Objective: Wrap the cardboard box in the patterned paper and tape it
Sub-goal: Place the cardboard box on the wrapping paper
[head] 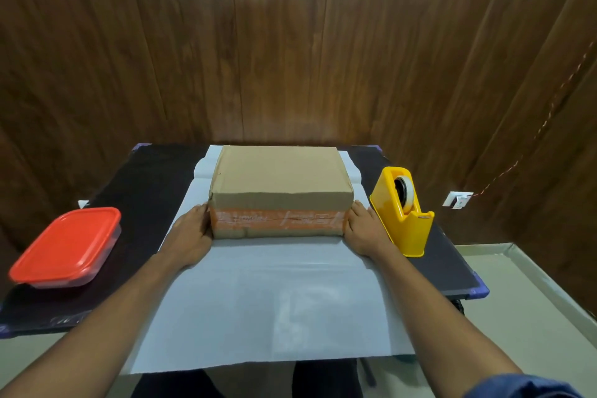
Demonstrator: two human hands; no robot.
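A cardboard box (pixel 280 192) sits on the paper (pixel 268 300), white side up, mid-surface. The left hand (pixel 190 234) and right hand (pixel 363 229) press flat, fingers straight, against its nine and three o'clock sides; a tape dispenser (pixel 402 212) stands further toward three o'clock.

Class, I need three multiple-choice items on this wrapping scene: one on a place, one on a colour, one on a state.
1. Where does the tape dispenser stand?
A. right of the box
B. on the box
C. left of the box

2. What colour is the container lid?
A. blue
B. red
C. green

3. How is the paper now?
A. folded over the box
B. crumpled
C. flat under the box

Answers: 1 A, it stands beside the right hand. 2 B, the lid shows red. 3 C, the sheet lies spread on the table, with the left hand at the box's side.
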